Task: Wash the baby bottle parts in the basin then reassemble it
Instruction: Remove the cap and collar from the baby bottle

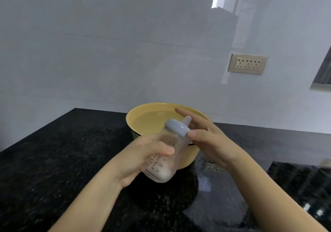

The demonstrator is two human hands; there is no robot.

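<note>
Bottle: a clear plastic baby bottle [166, 152] with printed measure marks on its side and a whitish haze at the base, tilted with the base low and the top toward the upper right.
Collar: a pale blue-grey collar [176, 127] sits on the bottle's neck.
Teat: a translucent teat [187, 120] rises from the collar and points to the upper right.
Left hand: the left hand [141, 157], left of centre, grips the bottle's body, thumb laid across the front.
Right hand: the right hand [207, 138], right of centre, has its thumb tip against the collar's rim and its forefinger stretched straight past the teat. Whether the other fingers hold the far side cannot be told.
Position: the bottle is in the air at frame centre, in front of the near rim of the yellow basin [143, 117], which holds water.
Edges: the black speckled countertop [62, 160] meets the white wall [107, 52] just behind the basin.
Room: dark counter runs from the basin to the left edge of the frame, and a glossy stretch lies to the right.
Wall: a beige socket [248, 63] is at the upper right.
</note>
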